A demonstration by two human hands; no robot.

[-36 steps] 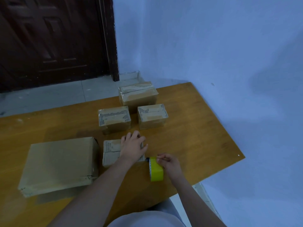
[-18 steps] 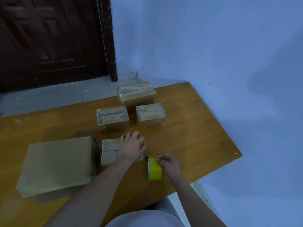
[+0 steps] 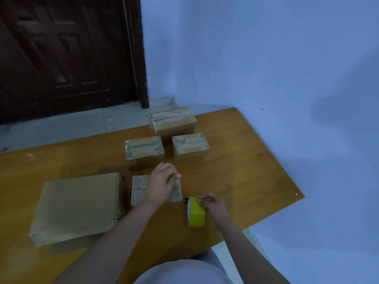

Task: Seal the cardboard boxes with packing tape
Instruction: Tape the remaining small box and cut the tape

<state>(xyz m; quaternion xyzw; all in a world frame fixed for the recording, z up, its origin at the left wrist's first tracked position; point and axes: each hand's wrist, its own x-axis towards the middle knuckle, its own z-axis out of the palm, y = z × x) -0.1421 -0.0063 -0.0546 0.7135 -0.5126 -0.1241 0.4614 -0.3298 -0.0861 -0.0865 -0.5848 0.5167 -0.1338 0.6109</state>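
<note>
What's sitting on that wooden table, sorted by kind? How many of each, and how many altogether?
Small cardboard boxes: 4 (far box, middle-left box, middle-right box, near box under the left hand)
Large flat cardboard box: 1
Yellow tape roll, held by the right hand: 1
Total: 6 things on the table

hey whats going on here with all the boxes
A person is taping up cardboard boxes on a wooden table. The left hand rests on a small box near the table's front edge, while the right hand grips a yellow tape roll beside it. Three small boxes behind already show tape; a large flat box lies to the left.
</note>
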